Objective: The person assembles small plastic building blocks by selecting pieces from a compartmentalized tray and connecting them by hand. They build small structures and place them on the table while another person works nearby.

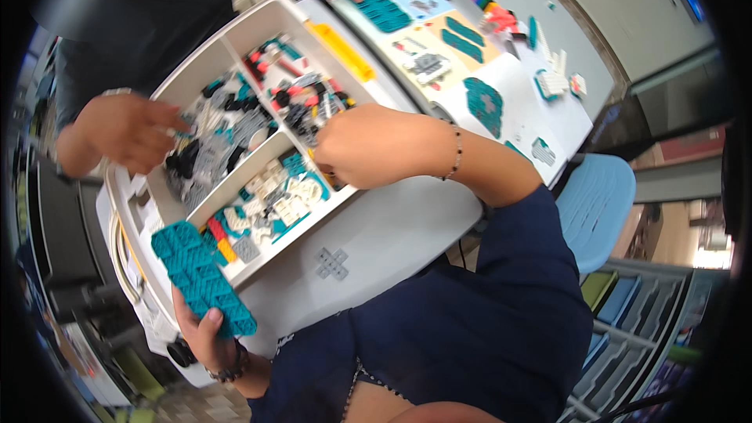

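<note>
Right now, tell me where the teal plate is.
The teal plate is at lower left in the head view, held in the left hand beside the sorting tray.

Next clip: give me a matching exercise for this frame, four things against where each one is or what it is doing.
Things:
1. left hand
2. right hand
3. grey cross-shaped piece
4. yellow bar

Places or states:
A. lies alone on the bare white surface beside the tray
B. reaches into the sorting tray among the small parts
C. grips a long teal studded plate
D. lies along the tray's far edge

Pairs: 1-C, 2-B, 3-A, 4-D
</note>
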`<state>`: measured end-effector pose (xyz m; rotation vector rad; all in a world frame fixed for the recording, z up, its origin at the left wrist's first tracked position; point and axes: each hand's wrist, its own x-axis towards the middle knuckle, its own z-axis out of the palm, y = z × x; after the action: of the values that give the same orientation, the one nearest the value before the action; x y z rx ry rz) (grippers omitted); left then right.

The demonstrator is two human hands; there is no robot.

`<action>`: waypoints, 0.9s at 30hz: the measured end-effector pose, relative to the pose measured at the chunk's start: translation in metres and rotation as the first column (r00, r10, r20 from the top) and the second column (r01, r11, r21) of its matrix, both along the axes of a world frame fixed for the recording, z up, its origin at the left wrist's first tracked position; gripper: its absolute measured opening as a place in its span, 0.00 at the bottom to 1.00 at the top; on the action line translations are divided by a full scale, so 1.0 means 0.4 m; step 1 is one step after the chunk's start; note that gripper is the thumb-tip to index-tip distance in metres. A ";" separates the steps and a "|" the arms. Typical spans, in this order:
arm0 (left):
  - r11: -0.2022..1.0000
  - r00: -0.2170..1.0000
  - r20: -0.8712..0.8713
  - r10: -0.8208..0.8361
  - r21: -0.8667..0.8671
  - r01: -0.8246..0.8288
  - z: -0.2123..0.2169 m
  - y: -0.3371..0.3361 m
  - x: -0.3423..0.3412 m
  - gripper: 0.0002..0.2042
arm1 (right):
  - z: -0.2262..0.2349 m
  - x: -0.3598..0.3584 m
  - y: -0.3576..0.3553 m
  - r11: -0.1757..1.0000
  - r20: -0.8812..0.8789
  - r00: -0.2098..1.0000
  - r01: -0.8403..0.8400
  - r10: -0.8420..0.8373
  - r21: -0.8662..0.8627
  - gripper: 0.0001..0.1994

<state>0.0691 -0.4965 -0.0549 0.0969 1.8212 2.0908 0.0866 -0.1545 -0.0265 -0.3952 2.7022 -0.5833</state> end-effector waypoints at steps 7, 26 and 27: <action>0.990 0.995 0.028 -0.100 0.106 0.097 0.012 0.018 -0.007 0.38 | 0.033 0.024 0.061 0.996 -0.207 0.974 0.085 -0.089 -0.026 0.09; 0.996 0.998 -0.032 0.059 0.066 -0.057 -0.040 -0.023 0.003 0.39 | -0.029 -0.102 0.113 0.977 -0.414 0.903 -0.027 0.114 0.210 0.19; 0.996 0.997 -0.038 0.063 0.064 -0.061 -0.043 -0.025 0.005 0.38 | -0.019 -0.107 0.118 0.983 -0.458 0.882 -0.029 0.110 0.180 0.19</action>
<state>0.0712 -0.5064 -0.0719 0.0999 1.8036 2.2042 0.0437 -0.1074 -0.0340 -0.6576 3.1473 -0.2546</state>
